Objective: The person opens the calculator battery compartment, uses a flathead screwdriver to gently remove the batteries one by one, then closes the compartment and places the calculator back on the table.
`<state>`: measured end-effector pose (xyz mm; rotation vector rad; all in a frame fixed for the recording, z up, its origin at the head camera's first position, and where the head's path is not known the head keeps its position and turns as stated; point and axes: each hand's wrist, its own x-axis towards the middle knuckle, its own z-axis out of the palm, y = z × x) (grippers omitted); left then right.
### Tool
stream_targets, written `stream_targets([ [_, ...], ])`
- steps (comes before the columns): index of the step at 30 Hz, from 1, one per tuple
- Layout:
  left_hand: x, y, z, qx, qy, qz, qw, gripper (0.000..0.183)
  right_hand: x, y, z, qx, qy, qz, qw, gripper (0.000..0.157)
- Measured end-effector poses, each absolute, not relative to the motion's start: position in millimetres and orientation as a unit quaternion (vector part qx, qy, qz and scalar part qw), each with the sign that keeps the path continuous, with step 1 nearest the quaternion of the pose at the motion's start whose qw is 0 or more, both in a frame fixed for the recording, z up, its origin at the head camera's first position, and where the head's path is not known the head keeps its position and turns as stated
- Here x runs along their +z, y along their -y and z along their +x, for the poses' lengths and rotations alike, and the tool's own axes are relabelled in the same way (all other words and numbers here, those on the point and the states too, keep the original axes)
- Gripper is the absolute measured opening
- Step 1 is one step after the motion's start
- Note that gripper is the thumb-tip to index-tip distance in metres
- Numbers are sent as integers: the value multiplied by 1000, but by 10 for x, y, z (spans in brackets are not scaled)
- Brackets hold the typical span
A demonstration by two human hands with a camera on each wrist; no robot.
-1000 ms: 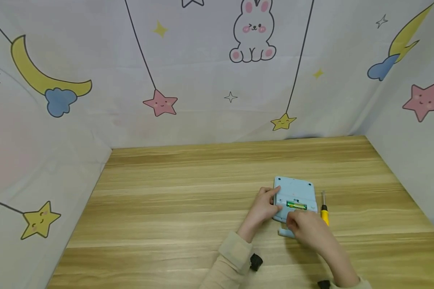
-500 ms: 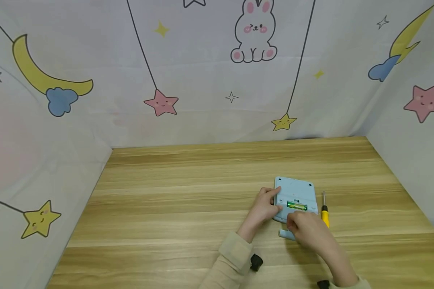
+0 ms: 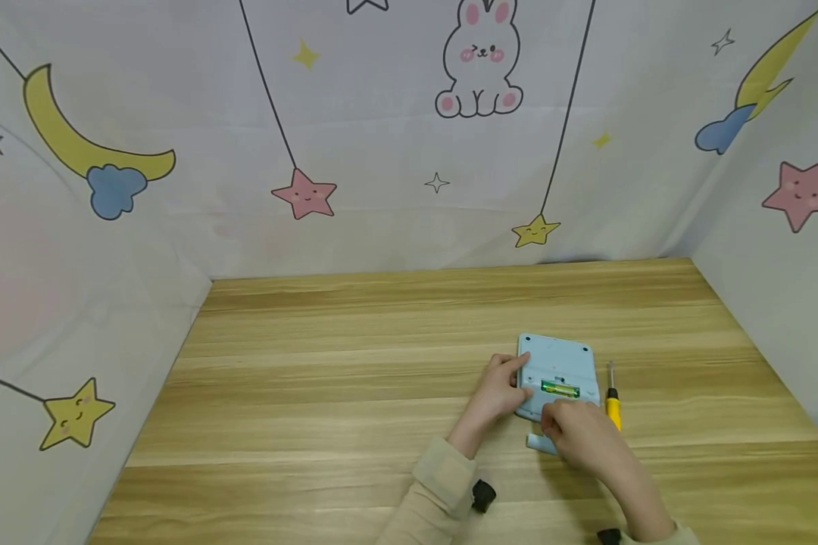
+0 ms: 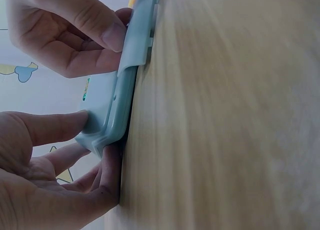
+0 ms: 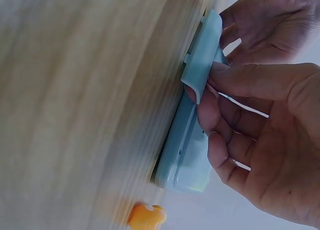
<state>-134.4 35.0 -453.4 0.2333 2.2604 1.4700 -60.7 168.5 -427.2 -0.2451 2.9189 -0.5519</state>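
A light blue calculator [image 3: 556, 358] lies back side up on the table, its battery compartment uncovered and a green battery [image 3: 560, 389] showing inside. At its left edge my left hand [image 3: 496, 390] grips it, thumb on the upper face and fingers at the side and underneath. My right hand [image 3: 586, 431] pinches a curved light blue battery cover [image 5: 202, 55] between thumb and fingers, just in front of the calculator's near edge. Small tabs stick out along the cover's edge. In the head view, the right hand hides much of the cover and the calculator's near right corner.
A screwdriver [image 3: 613, 405] with a yellow and black handle lies right of the calculator, its tip pointing away. The wood-grain table [image 3: 327, 393] meets printed cloth walls [image 3: 382, 151] at the back and sides. A black piece [image 3: 482, 496] sits by the left cuff.
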Motion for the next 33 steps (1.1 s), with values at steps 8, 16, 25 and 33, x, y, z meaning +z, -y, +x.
stream_targets([
  [8, -4526, -349, -1347, 527, -818, 87, 215, 61, -4284, -1688, -602, -180, -977, -93, 65, 23],
  [16, -4538, -351, -1345, 526, -818, 83, 215, 61, -4275, -1680, -597, -182, -977, -89, 68, 23],
  [25, -4523, -354, -1335, 534, -813, 77, 219, 62, -4253, -1678, -585, -191, -976, -79, 70, 18],
  [33, -4527, -355, -1336, 524, -819, 81, 218, 61, -4231, -1684, -584, -190, -977, -78, 48, 13],
])
